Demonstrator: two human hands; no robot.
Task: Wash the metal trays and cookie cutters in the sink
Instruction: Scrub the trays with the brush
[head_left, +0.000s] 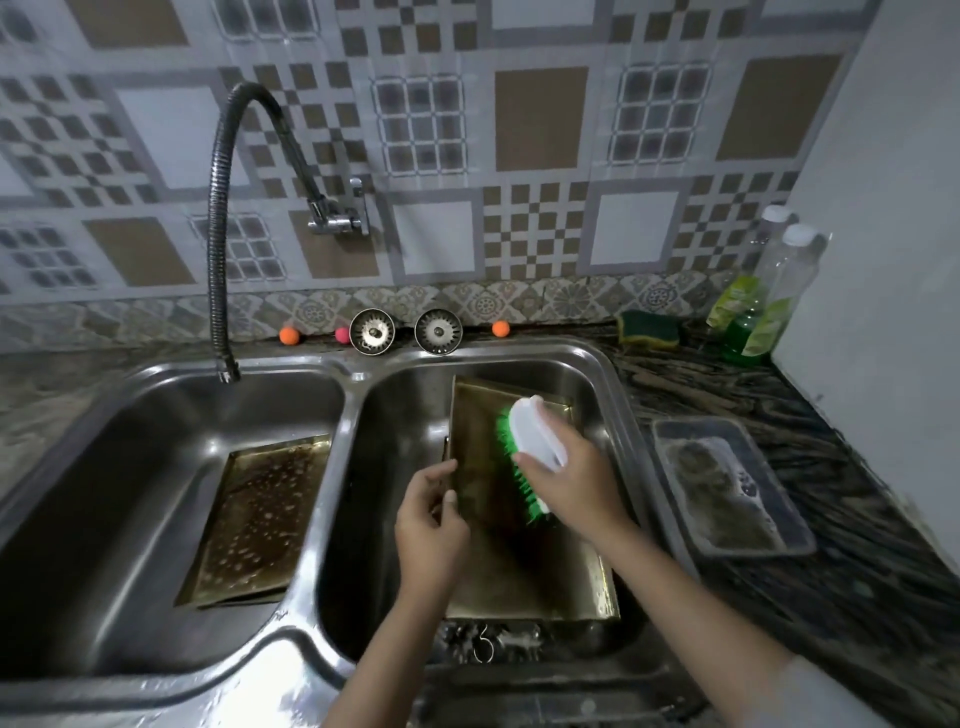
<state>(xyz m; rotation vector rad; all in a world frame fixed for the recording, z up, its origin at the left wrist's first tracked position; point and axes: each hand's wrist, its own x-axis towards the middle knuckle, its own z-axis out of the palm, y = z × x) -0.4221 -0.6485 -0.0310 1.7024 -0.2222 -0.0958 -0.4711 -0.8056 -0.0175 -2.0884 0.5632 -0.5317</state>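
Note:
A brownish metal tray (524, 566) leans in the right basin of the steel double sink (358, 384). My left hand (431, 525) grips the tray's left edge. My right hand (571, 467) holds a white scrub brush (532, 431) with green bristles pressed against the tray's face. A second metal tray (260, 519), speckled with soap suds, lies tilted in the left basin. Several metal cookie cutters (493, 642) lie at the bottom of the right basin, below the tray's near edge.
A flexible black faucet hose (215, 249) hangs over the left basin. Two sink strainers (371, 332) and small coloured balls sit on the back ledge. On the dark counter at right lie a soapy plastic tray (732, 488), a sponge (649, 328) and bottles (748, 312).

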